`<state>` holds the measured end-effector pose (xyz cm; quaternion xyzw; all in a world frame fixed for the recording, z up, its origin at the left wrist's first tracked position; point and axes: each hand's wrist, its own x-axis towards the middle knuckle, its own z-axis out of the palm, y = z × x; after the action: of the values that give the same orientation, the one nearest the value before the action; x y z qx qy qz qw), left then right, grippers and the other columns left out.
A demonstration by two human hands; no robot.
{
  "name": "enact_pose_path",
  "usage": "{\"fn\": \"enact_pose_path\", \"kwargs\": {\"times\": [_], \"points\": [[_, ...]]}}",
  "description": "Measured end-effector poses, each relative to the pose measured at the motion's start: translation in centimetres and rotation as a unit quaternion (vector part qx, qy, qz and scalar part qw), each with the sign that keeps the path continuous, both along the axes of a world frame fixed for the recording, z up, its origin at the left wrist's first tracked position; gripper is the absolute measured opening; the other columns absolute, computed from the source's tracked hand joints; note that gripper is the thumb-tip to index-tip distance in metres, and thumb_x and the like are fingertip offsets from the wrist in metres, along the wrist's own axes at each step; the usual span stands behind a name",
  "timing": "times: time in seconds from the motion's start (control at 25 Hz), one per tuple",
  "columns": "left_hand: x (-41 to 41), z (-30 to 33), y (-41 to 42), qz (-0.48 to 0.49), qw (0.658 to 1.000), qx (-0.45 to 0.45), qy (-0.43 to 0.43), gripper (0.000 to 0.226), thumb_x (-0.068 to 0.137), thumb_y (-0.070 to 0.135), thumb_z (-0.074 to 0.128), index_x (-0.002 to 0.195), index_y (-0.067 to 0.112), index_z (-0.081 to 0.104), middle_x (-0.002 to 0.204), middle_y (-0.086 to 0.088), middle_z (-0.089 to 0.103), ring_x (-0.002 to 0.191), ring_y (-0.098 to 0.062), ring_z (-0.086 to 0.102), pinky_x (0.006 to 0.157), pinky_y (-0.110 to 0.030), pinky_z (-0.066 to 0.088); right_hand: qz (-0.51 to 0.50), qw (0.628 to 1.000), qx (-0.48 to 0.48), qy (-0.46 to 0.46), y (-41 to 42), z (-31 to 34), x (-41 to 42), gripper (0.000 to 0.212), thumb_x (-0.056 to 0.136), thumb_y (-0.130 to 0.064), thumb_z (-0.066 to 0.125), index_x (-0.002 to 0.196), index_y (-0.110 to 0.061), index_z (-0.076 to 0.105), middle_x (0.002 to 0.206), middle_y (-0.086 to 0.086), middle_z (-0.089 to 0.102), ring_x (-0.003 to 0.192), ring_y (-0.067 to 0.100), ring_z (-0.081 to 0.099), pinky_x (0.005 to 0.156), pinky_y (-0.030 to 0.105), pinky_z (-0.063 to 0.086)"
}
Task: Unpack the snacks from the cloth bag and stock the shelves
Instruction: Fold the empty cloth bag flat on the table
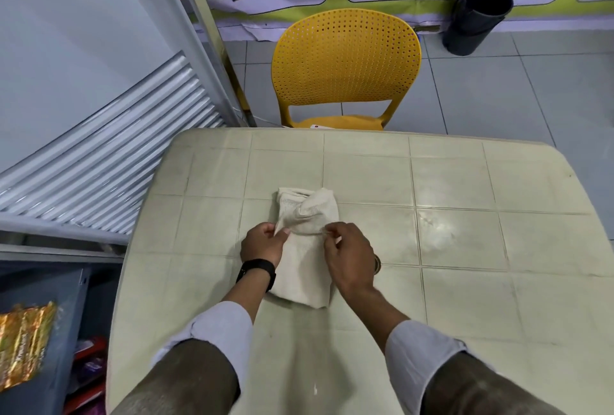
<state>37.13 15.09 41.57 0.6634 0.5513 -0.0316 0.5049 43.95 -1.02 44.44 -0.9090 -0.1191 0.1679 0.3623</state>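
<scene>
Bag: the small off-white cloth bag (304, 248) lies flat near the middle of the pale tile-patterned table (465, 215), its bunched mouth pointing away from the person, toward the chair.
Left hand: the left hand (262, 243) pinches the left side of the fabric just below the mouth, thumb and fingers curled onto the cloth.
Right hand: the right hand (347, 255) pinches the right side at the same height, fingers curled onto the fabric.
Step in hand: it looks like opening or flattening the bag; whether any snacks remain inside cannot be told, as the bag looks thin and no snack shows on the table.
Doing it well: draw the two pinches apart evenly so the mouth spreads rather than twists, then keep one hand holding the rim while the other reaches in.
Risk: soft cloth will slide on the smooth table if pulled from one side only.
Shelves: the grey shelving (43, 331) at the lower left holds a gold foil packet (25, 345) and red packets (88, 358).
Beyond: a yellow perforated plastic chair (345, 65) stands at the far edge of the table; a dark bin (475, 19) stands by the wall.
</scene>
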Motion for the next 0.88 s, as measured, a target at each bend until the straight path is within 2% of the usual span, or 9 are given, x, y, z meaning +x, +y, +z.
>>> {"fn": "enact_pose_path", "kwargs": {"times": [0.12, 0.2, 0.32, 0.4, 0.48, 0.52, 0.6, 0.72, 0.88], "points": [[-0.1, 0.0, -0.1, -0.026, 0.998, 0.047, 0.046, 0.048, 0.081, 0.049, 0.078, 0.119, 0.022, 0.066, 0.118, -0.001, 0.069, 0.108, -0.024, 0.067, 0.096, -0.041, 0.054, 0.165, 0.975, -0.15, -0.026, 1.1, -1.5, 2.1, 0.053, 0.099, -0.052, 0.048, 0.15, -0.036, 0.043, 0.147, 0.01, 0.039, 0.124, 0.031, 0.048, 0.087, 0.042, 0.052], [-0.5, -0.3, -0.6, -0.049, 0.993, 0.067, 0.079, 0.048, 0.084, 0.051, 0.072, 0.123, 0.023, 0.063, 0.121, 0.0, 0.069, 0.109, -0.025, 0.067, 0.094, -0.038, 0.052, 0.227, 0.94, -0.255, -0.011, 2.3, -2.5, 2.8, 0.064, 0.098, -0.066, 0.037, 0.156, -0.043, 0.023, 0.161, 0.012, 0.016, 0.131, 0.035, 0.035, 0.096, 0.049, 0.047], [-1.4, -1.0, -1.2, -0.039, 0.994, 0.06, 0.082, 0.039, 0.088, 0.048, 0.068, 0.119, 0.025, 0.065, 0.118, 0.004, 0.073, 0.106, -0.023, 0.068, 0.093, -0.036, 0.052, 0.245, 0.923, -0.297, -0.001, 3.0, -3.9, 2.9, 0.067, 0.098, -0.067, 0.038, 0.157, -0.046, 0.014, 0.162, 0.012, 0.013, 0.128, 0.037, 0.035, 0.099, 0.051, 0.041], [-2.1, -1.2, -0.9, -0.034, 0.997, 0.034, 0.065, 0.037, 0.088, 0.045, 0.069, 0.119, 0.024, 0.067, 0.113, 0.007, 0.073, 0.106, -0.021, 0.068, 0.096, -0.037, 0.052, 0.203, 0.949, -0.239, -0.018, 2.7, -4.0, 2.2, 0.07, 0.096, -0.064, 0.044, 0.157, -0.044, 0.016, 0.157, 0.012, 0.019, 0.127, 0.036, 0.038, 0.098, 0.049, 0.044], [-2.5, -1.5, -0.2, -0.025, 0.999, -0.025, 0.027, 0.037, 0.088, 0.038, 0.073, 0.12, 0.019, 0.068, 0.111, 0.005, 0.073, 0.106, -0.021, 0.069, 0.099, -0.041, 0.054, 0.073, 0.99, -0.119, 0.011, 1.9, -4.0, 1.1, 0.074, 0.094, -0.054, 0.057, 0.158, -0.037, 0.023, 0.149, 0.012, 0.034, 0.124, 0.031, 0.045, 0.097, 0.043, 0.049], [-2.6, -1.5, 0.0, -0.011, 0.998, -0.068, 0.001, 0.036, 0.089, 0.031, 0.074, 0.121, 0.016, 0.069, 0.112, 0.001, 0.075, 0.104, -0.022, 0.071, 0.099, -0.043, 0.055, -0.01, 0.996, -0.056, 0.068, 1.5, -4.1, 0.8, 0.075, 0.092, -0.048, 0.064, 0.156, -0.03, 0.031, 0.144, 0.011, 0.044, 0.123, 0.029, 0.051, 0.097, 0.041, 0.05], [-2.8, -0.6, 0.0, 0.016, 0.989, -0.141, -0.045, 0.03, 0.089, 0.019, 0.075, 0.119, 0.013, 0.071, 0.11, -0.007, 0.077, 0.1, -0.024, 0.074, 0.094, -0.042, 0.058, -0.132, 0.965, 0.06, 0.22, 0.8, -3.6, 0.4, 0.06, 0.085, -0.031, 0.077, 0.139, -0.016, 0.056, 0.131, 0.009, 0.066, 0.117, 0.029, 0.064, 0.096, 0.039, 0.053], [-3.8, 1.4, -2.2, 0.033, 0.977, -0.186, -0.1, 0.029, 0.087, 0.008, 0.076, 0.115, 0.014, 0.07, 0.097, -0.001, 0.079, 0.084, -0.017, 0.077, 0.075, -0.032, 0.062, -0.144, 0.949, 0.097, 0.264, -2.4, -1.8, 0.3, 0.031, 0.079, -0.024, 0.083, 0.105, -0.014, 0.071, 0.098, 0.0, 0.076, 0.093, 0.024, 0.072, 0.078, 0.034, 0.056], [-5.3, 3.2, -9.7, 0.037, 0.959, -0.245, -0.135, 0.035, 0.088, 0.003, 0.075, 0.121, 0.007, 0.066, 0.105, -0.007, 0.078, 0.084, -0.018, 0.075, 0.074, -0.032, 0.061, -0.121, 0.966, 0.113, 0.198, -10.5, 0.6, -1.1, 0.021, 0.08, -0.024, 0.081, 0.097, -0.019, 0.069, 0.087, -0.009, 0.072, 0.079, 0.011, 0.066, 0.072, 0.031, 0.051]]}}
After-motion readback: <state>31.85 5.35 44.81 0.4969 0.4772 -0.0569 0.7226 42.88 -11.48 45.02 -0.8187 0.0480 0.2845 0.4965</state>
